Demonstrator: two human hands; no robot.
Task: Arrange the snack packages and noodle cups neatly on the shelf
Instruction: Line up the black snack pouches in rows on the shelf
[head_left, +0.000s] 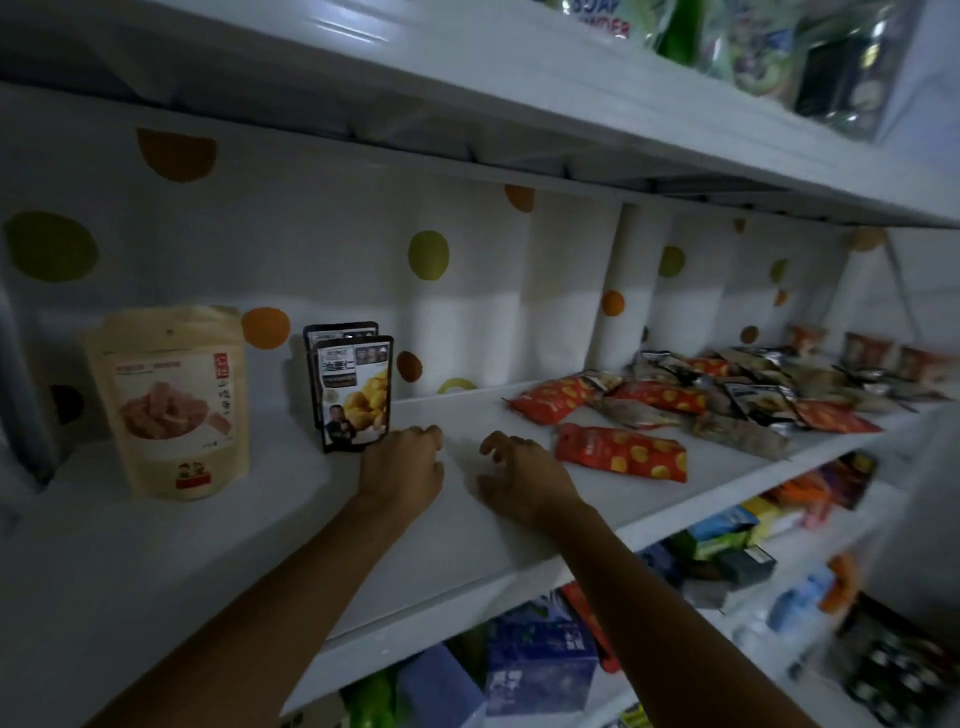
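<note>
Both grips empty, fingers loosely curled: left hand beside two upright black chestnut pouches, right hand near a flat red spotted snack packet on the white shelf, probably next to stand.

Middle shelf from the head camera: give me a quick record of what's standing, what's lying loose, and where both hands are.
standing: beige pouch at left; two black packets beside it, one behind the other
lying flat: red packet alone in front; mixed pile of packets further right
noodle cups: far right at the back, blurred
left hand: on the shelf by the black packets' base, holding nothing
right hand: fingers spread, holding nothing, short of the red packet
</note>
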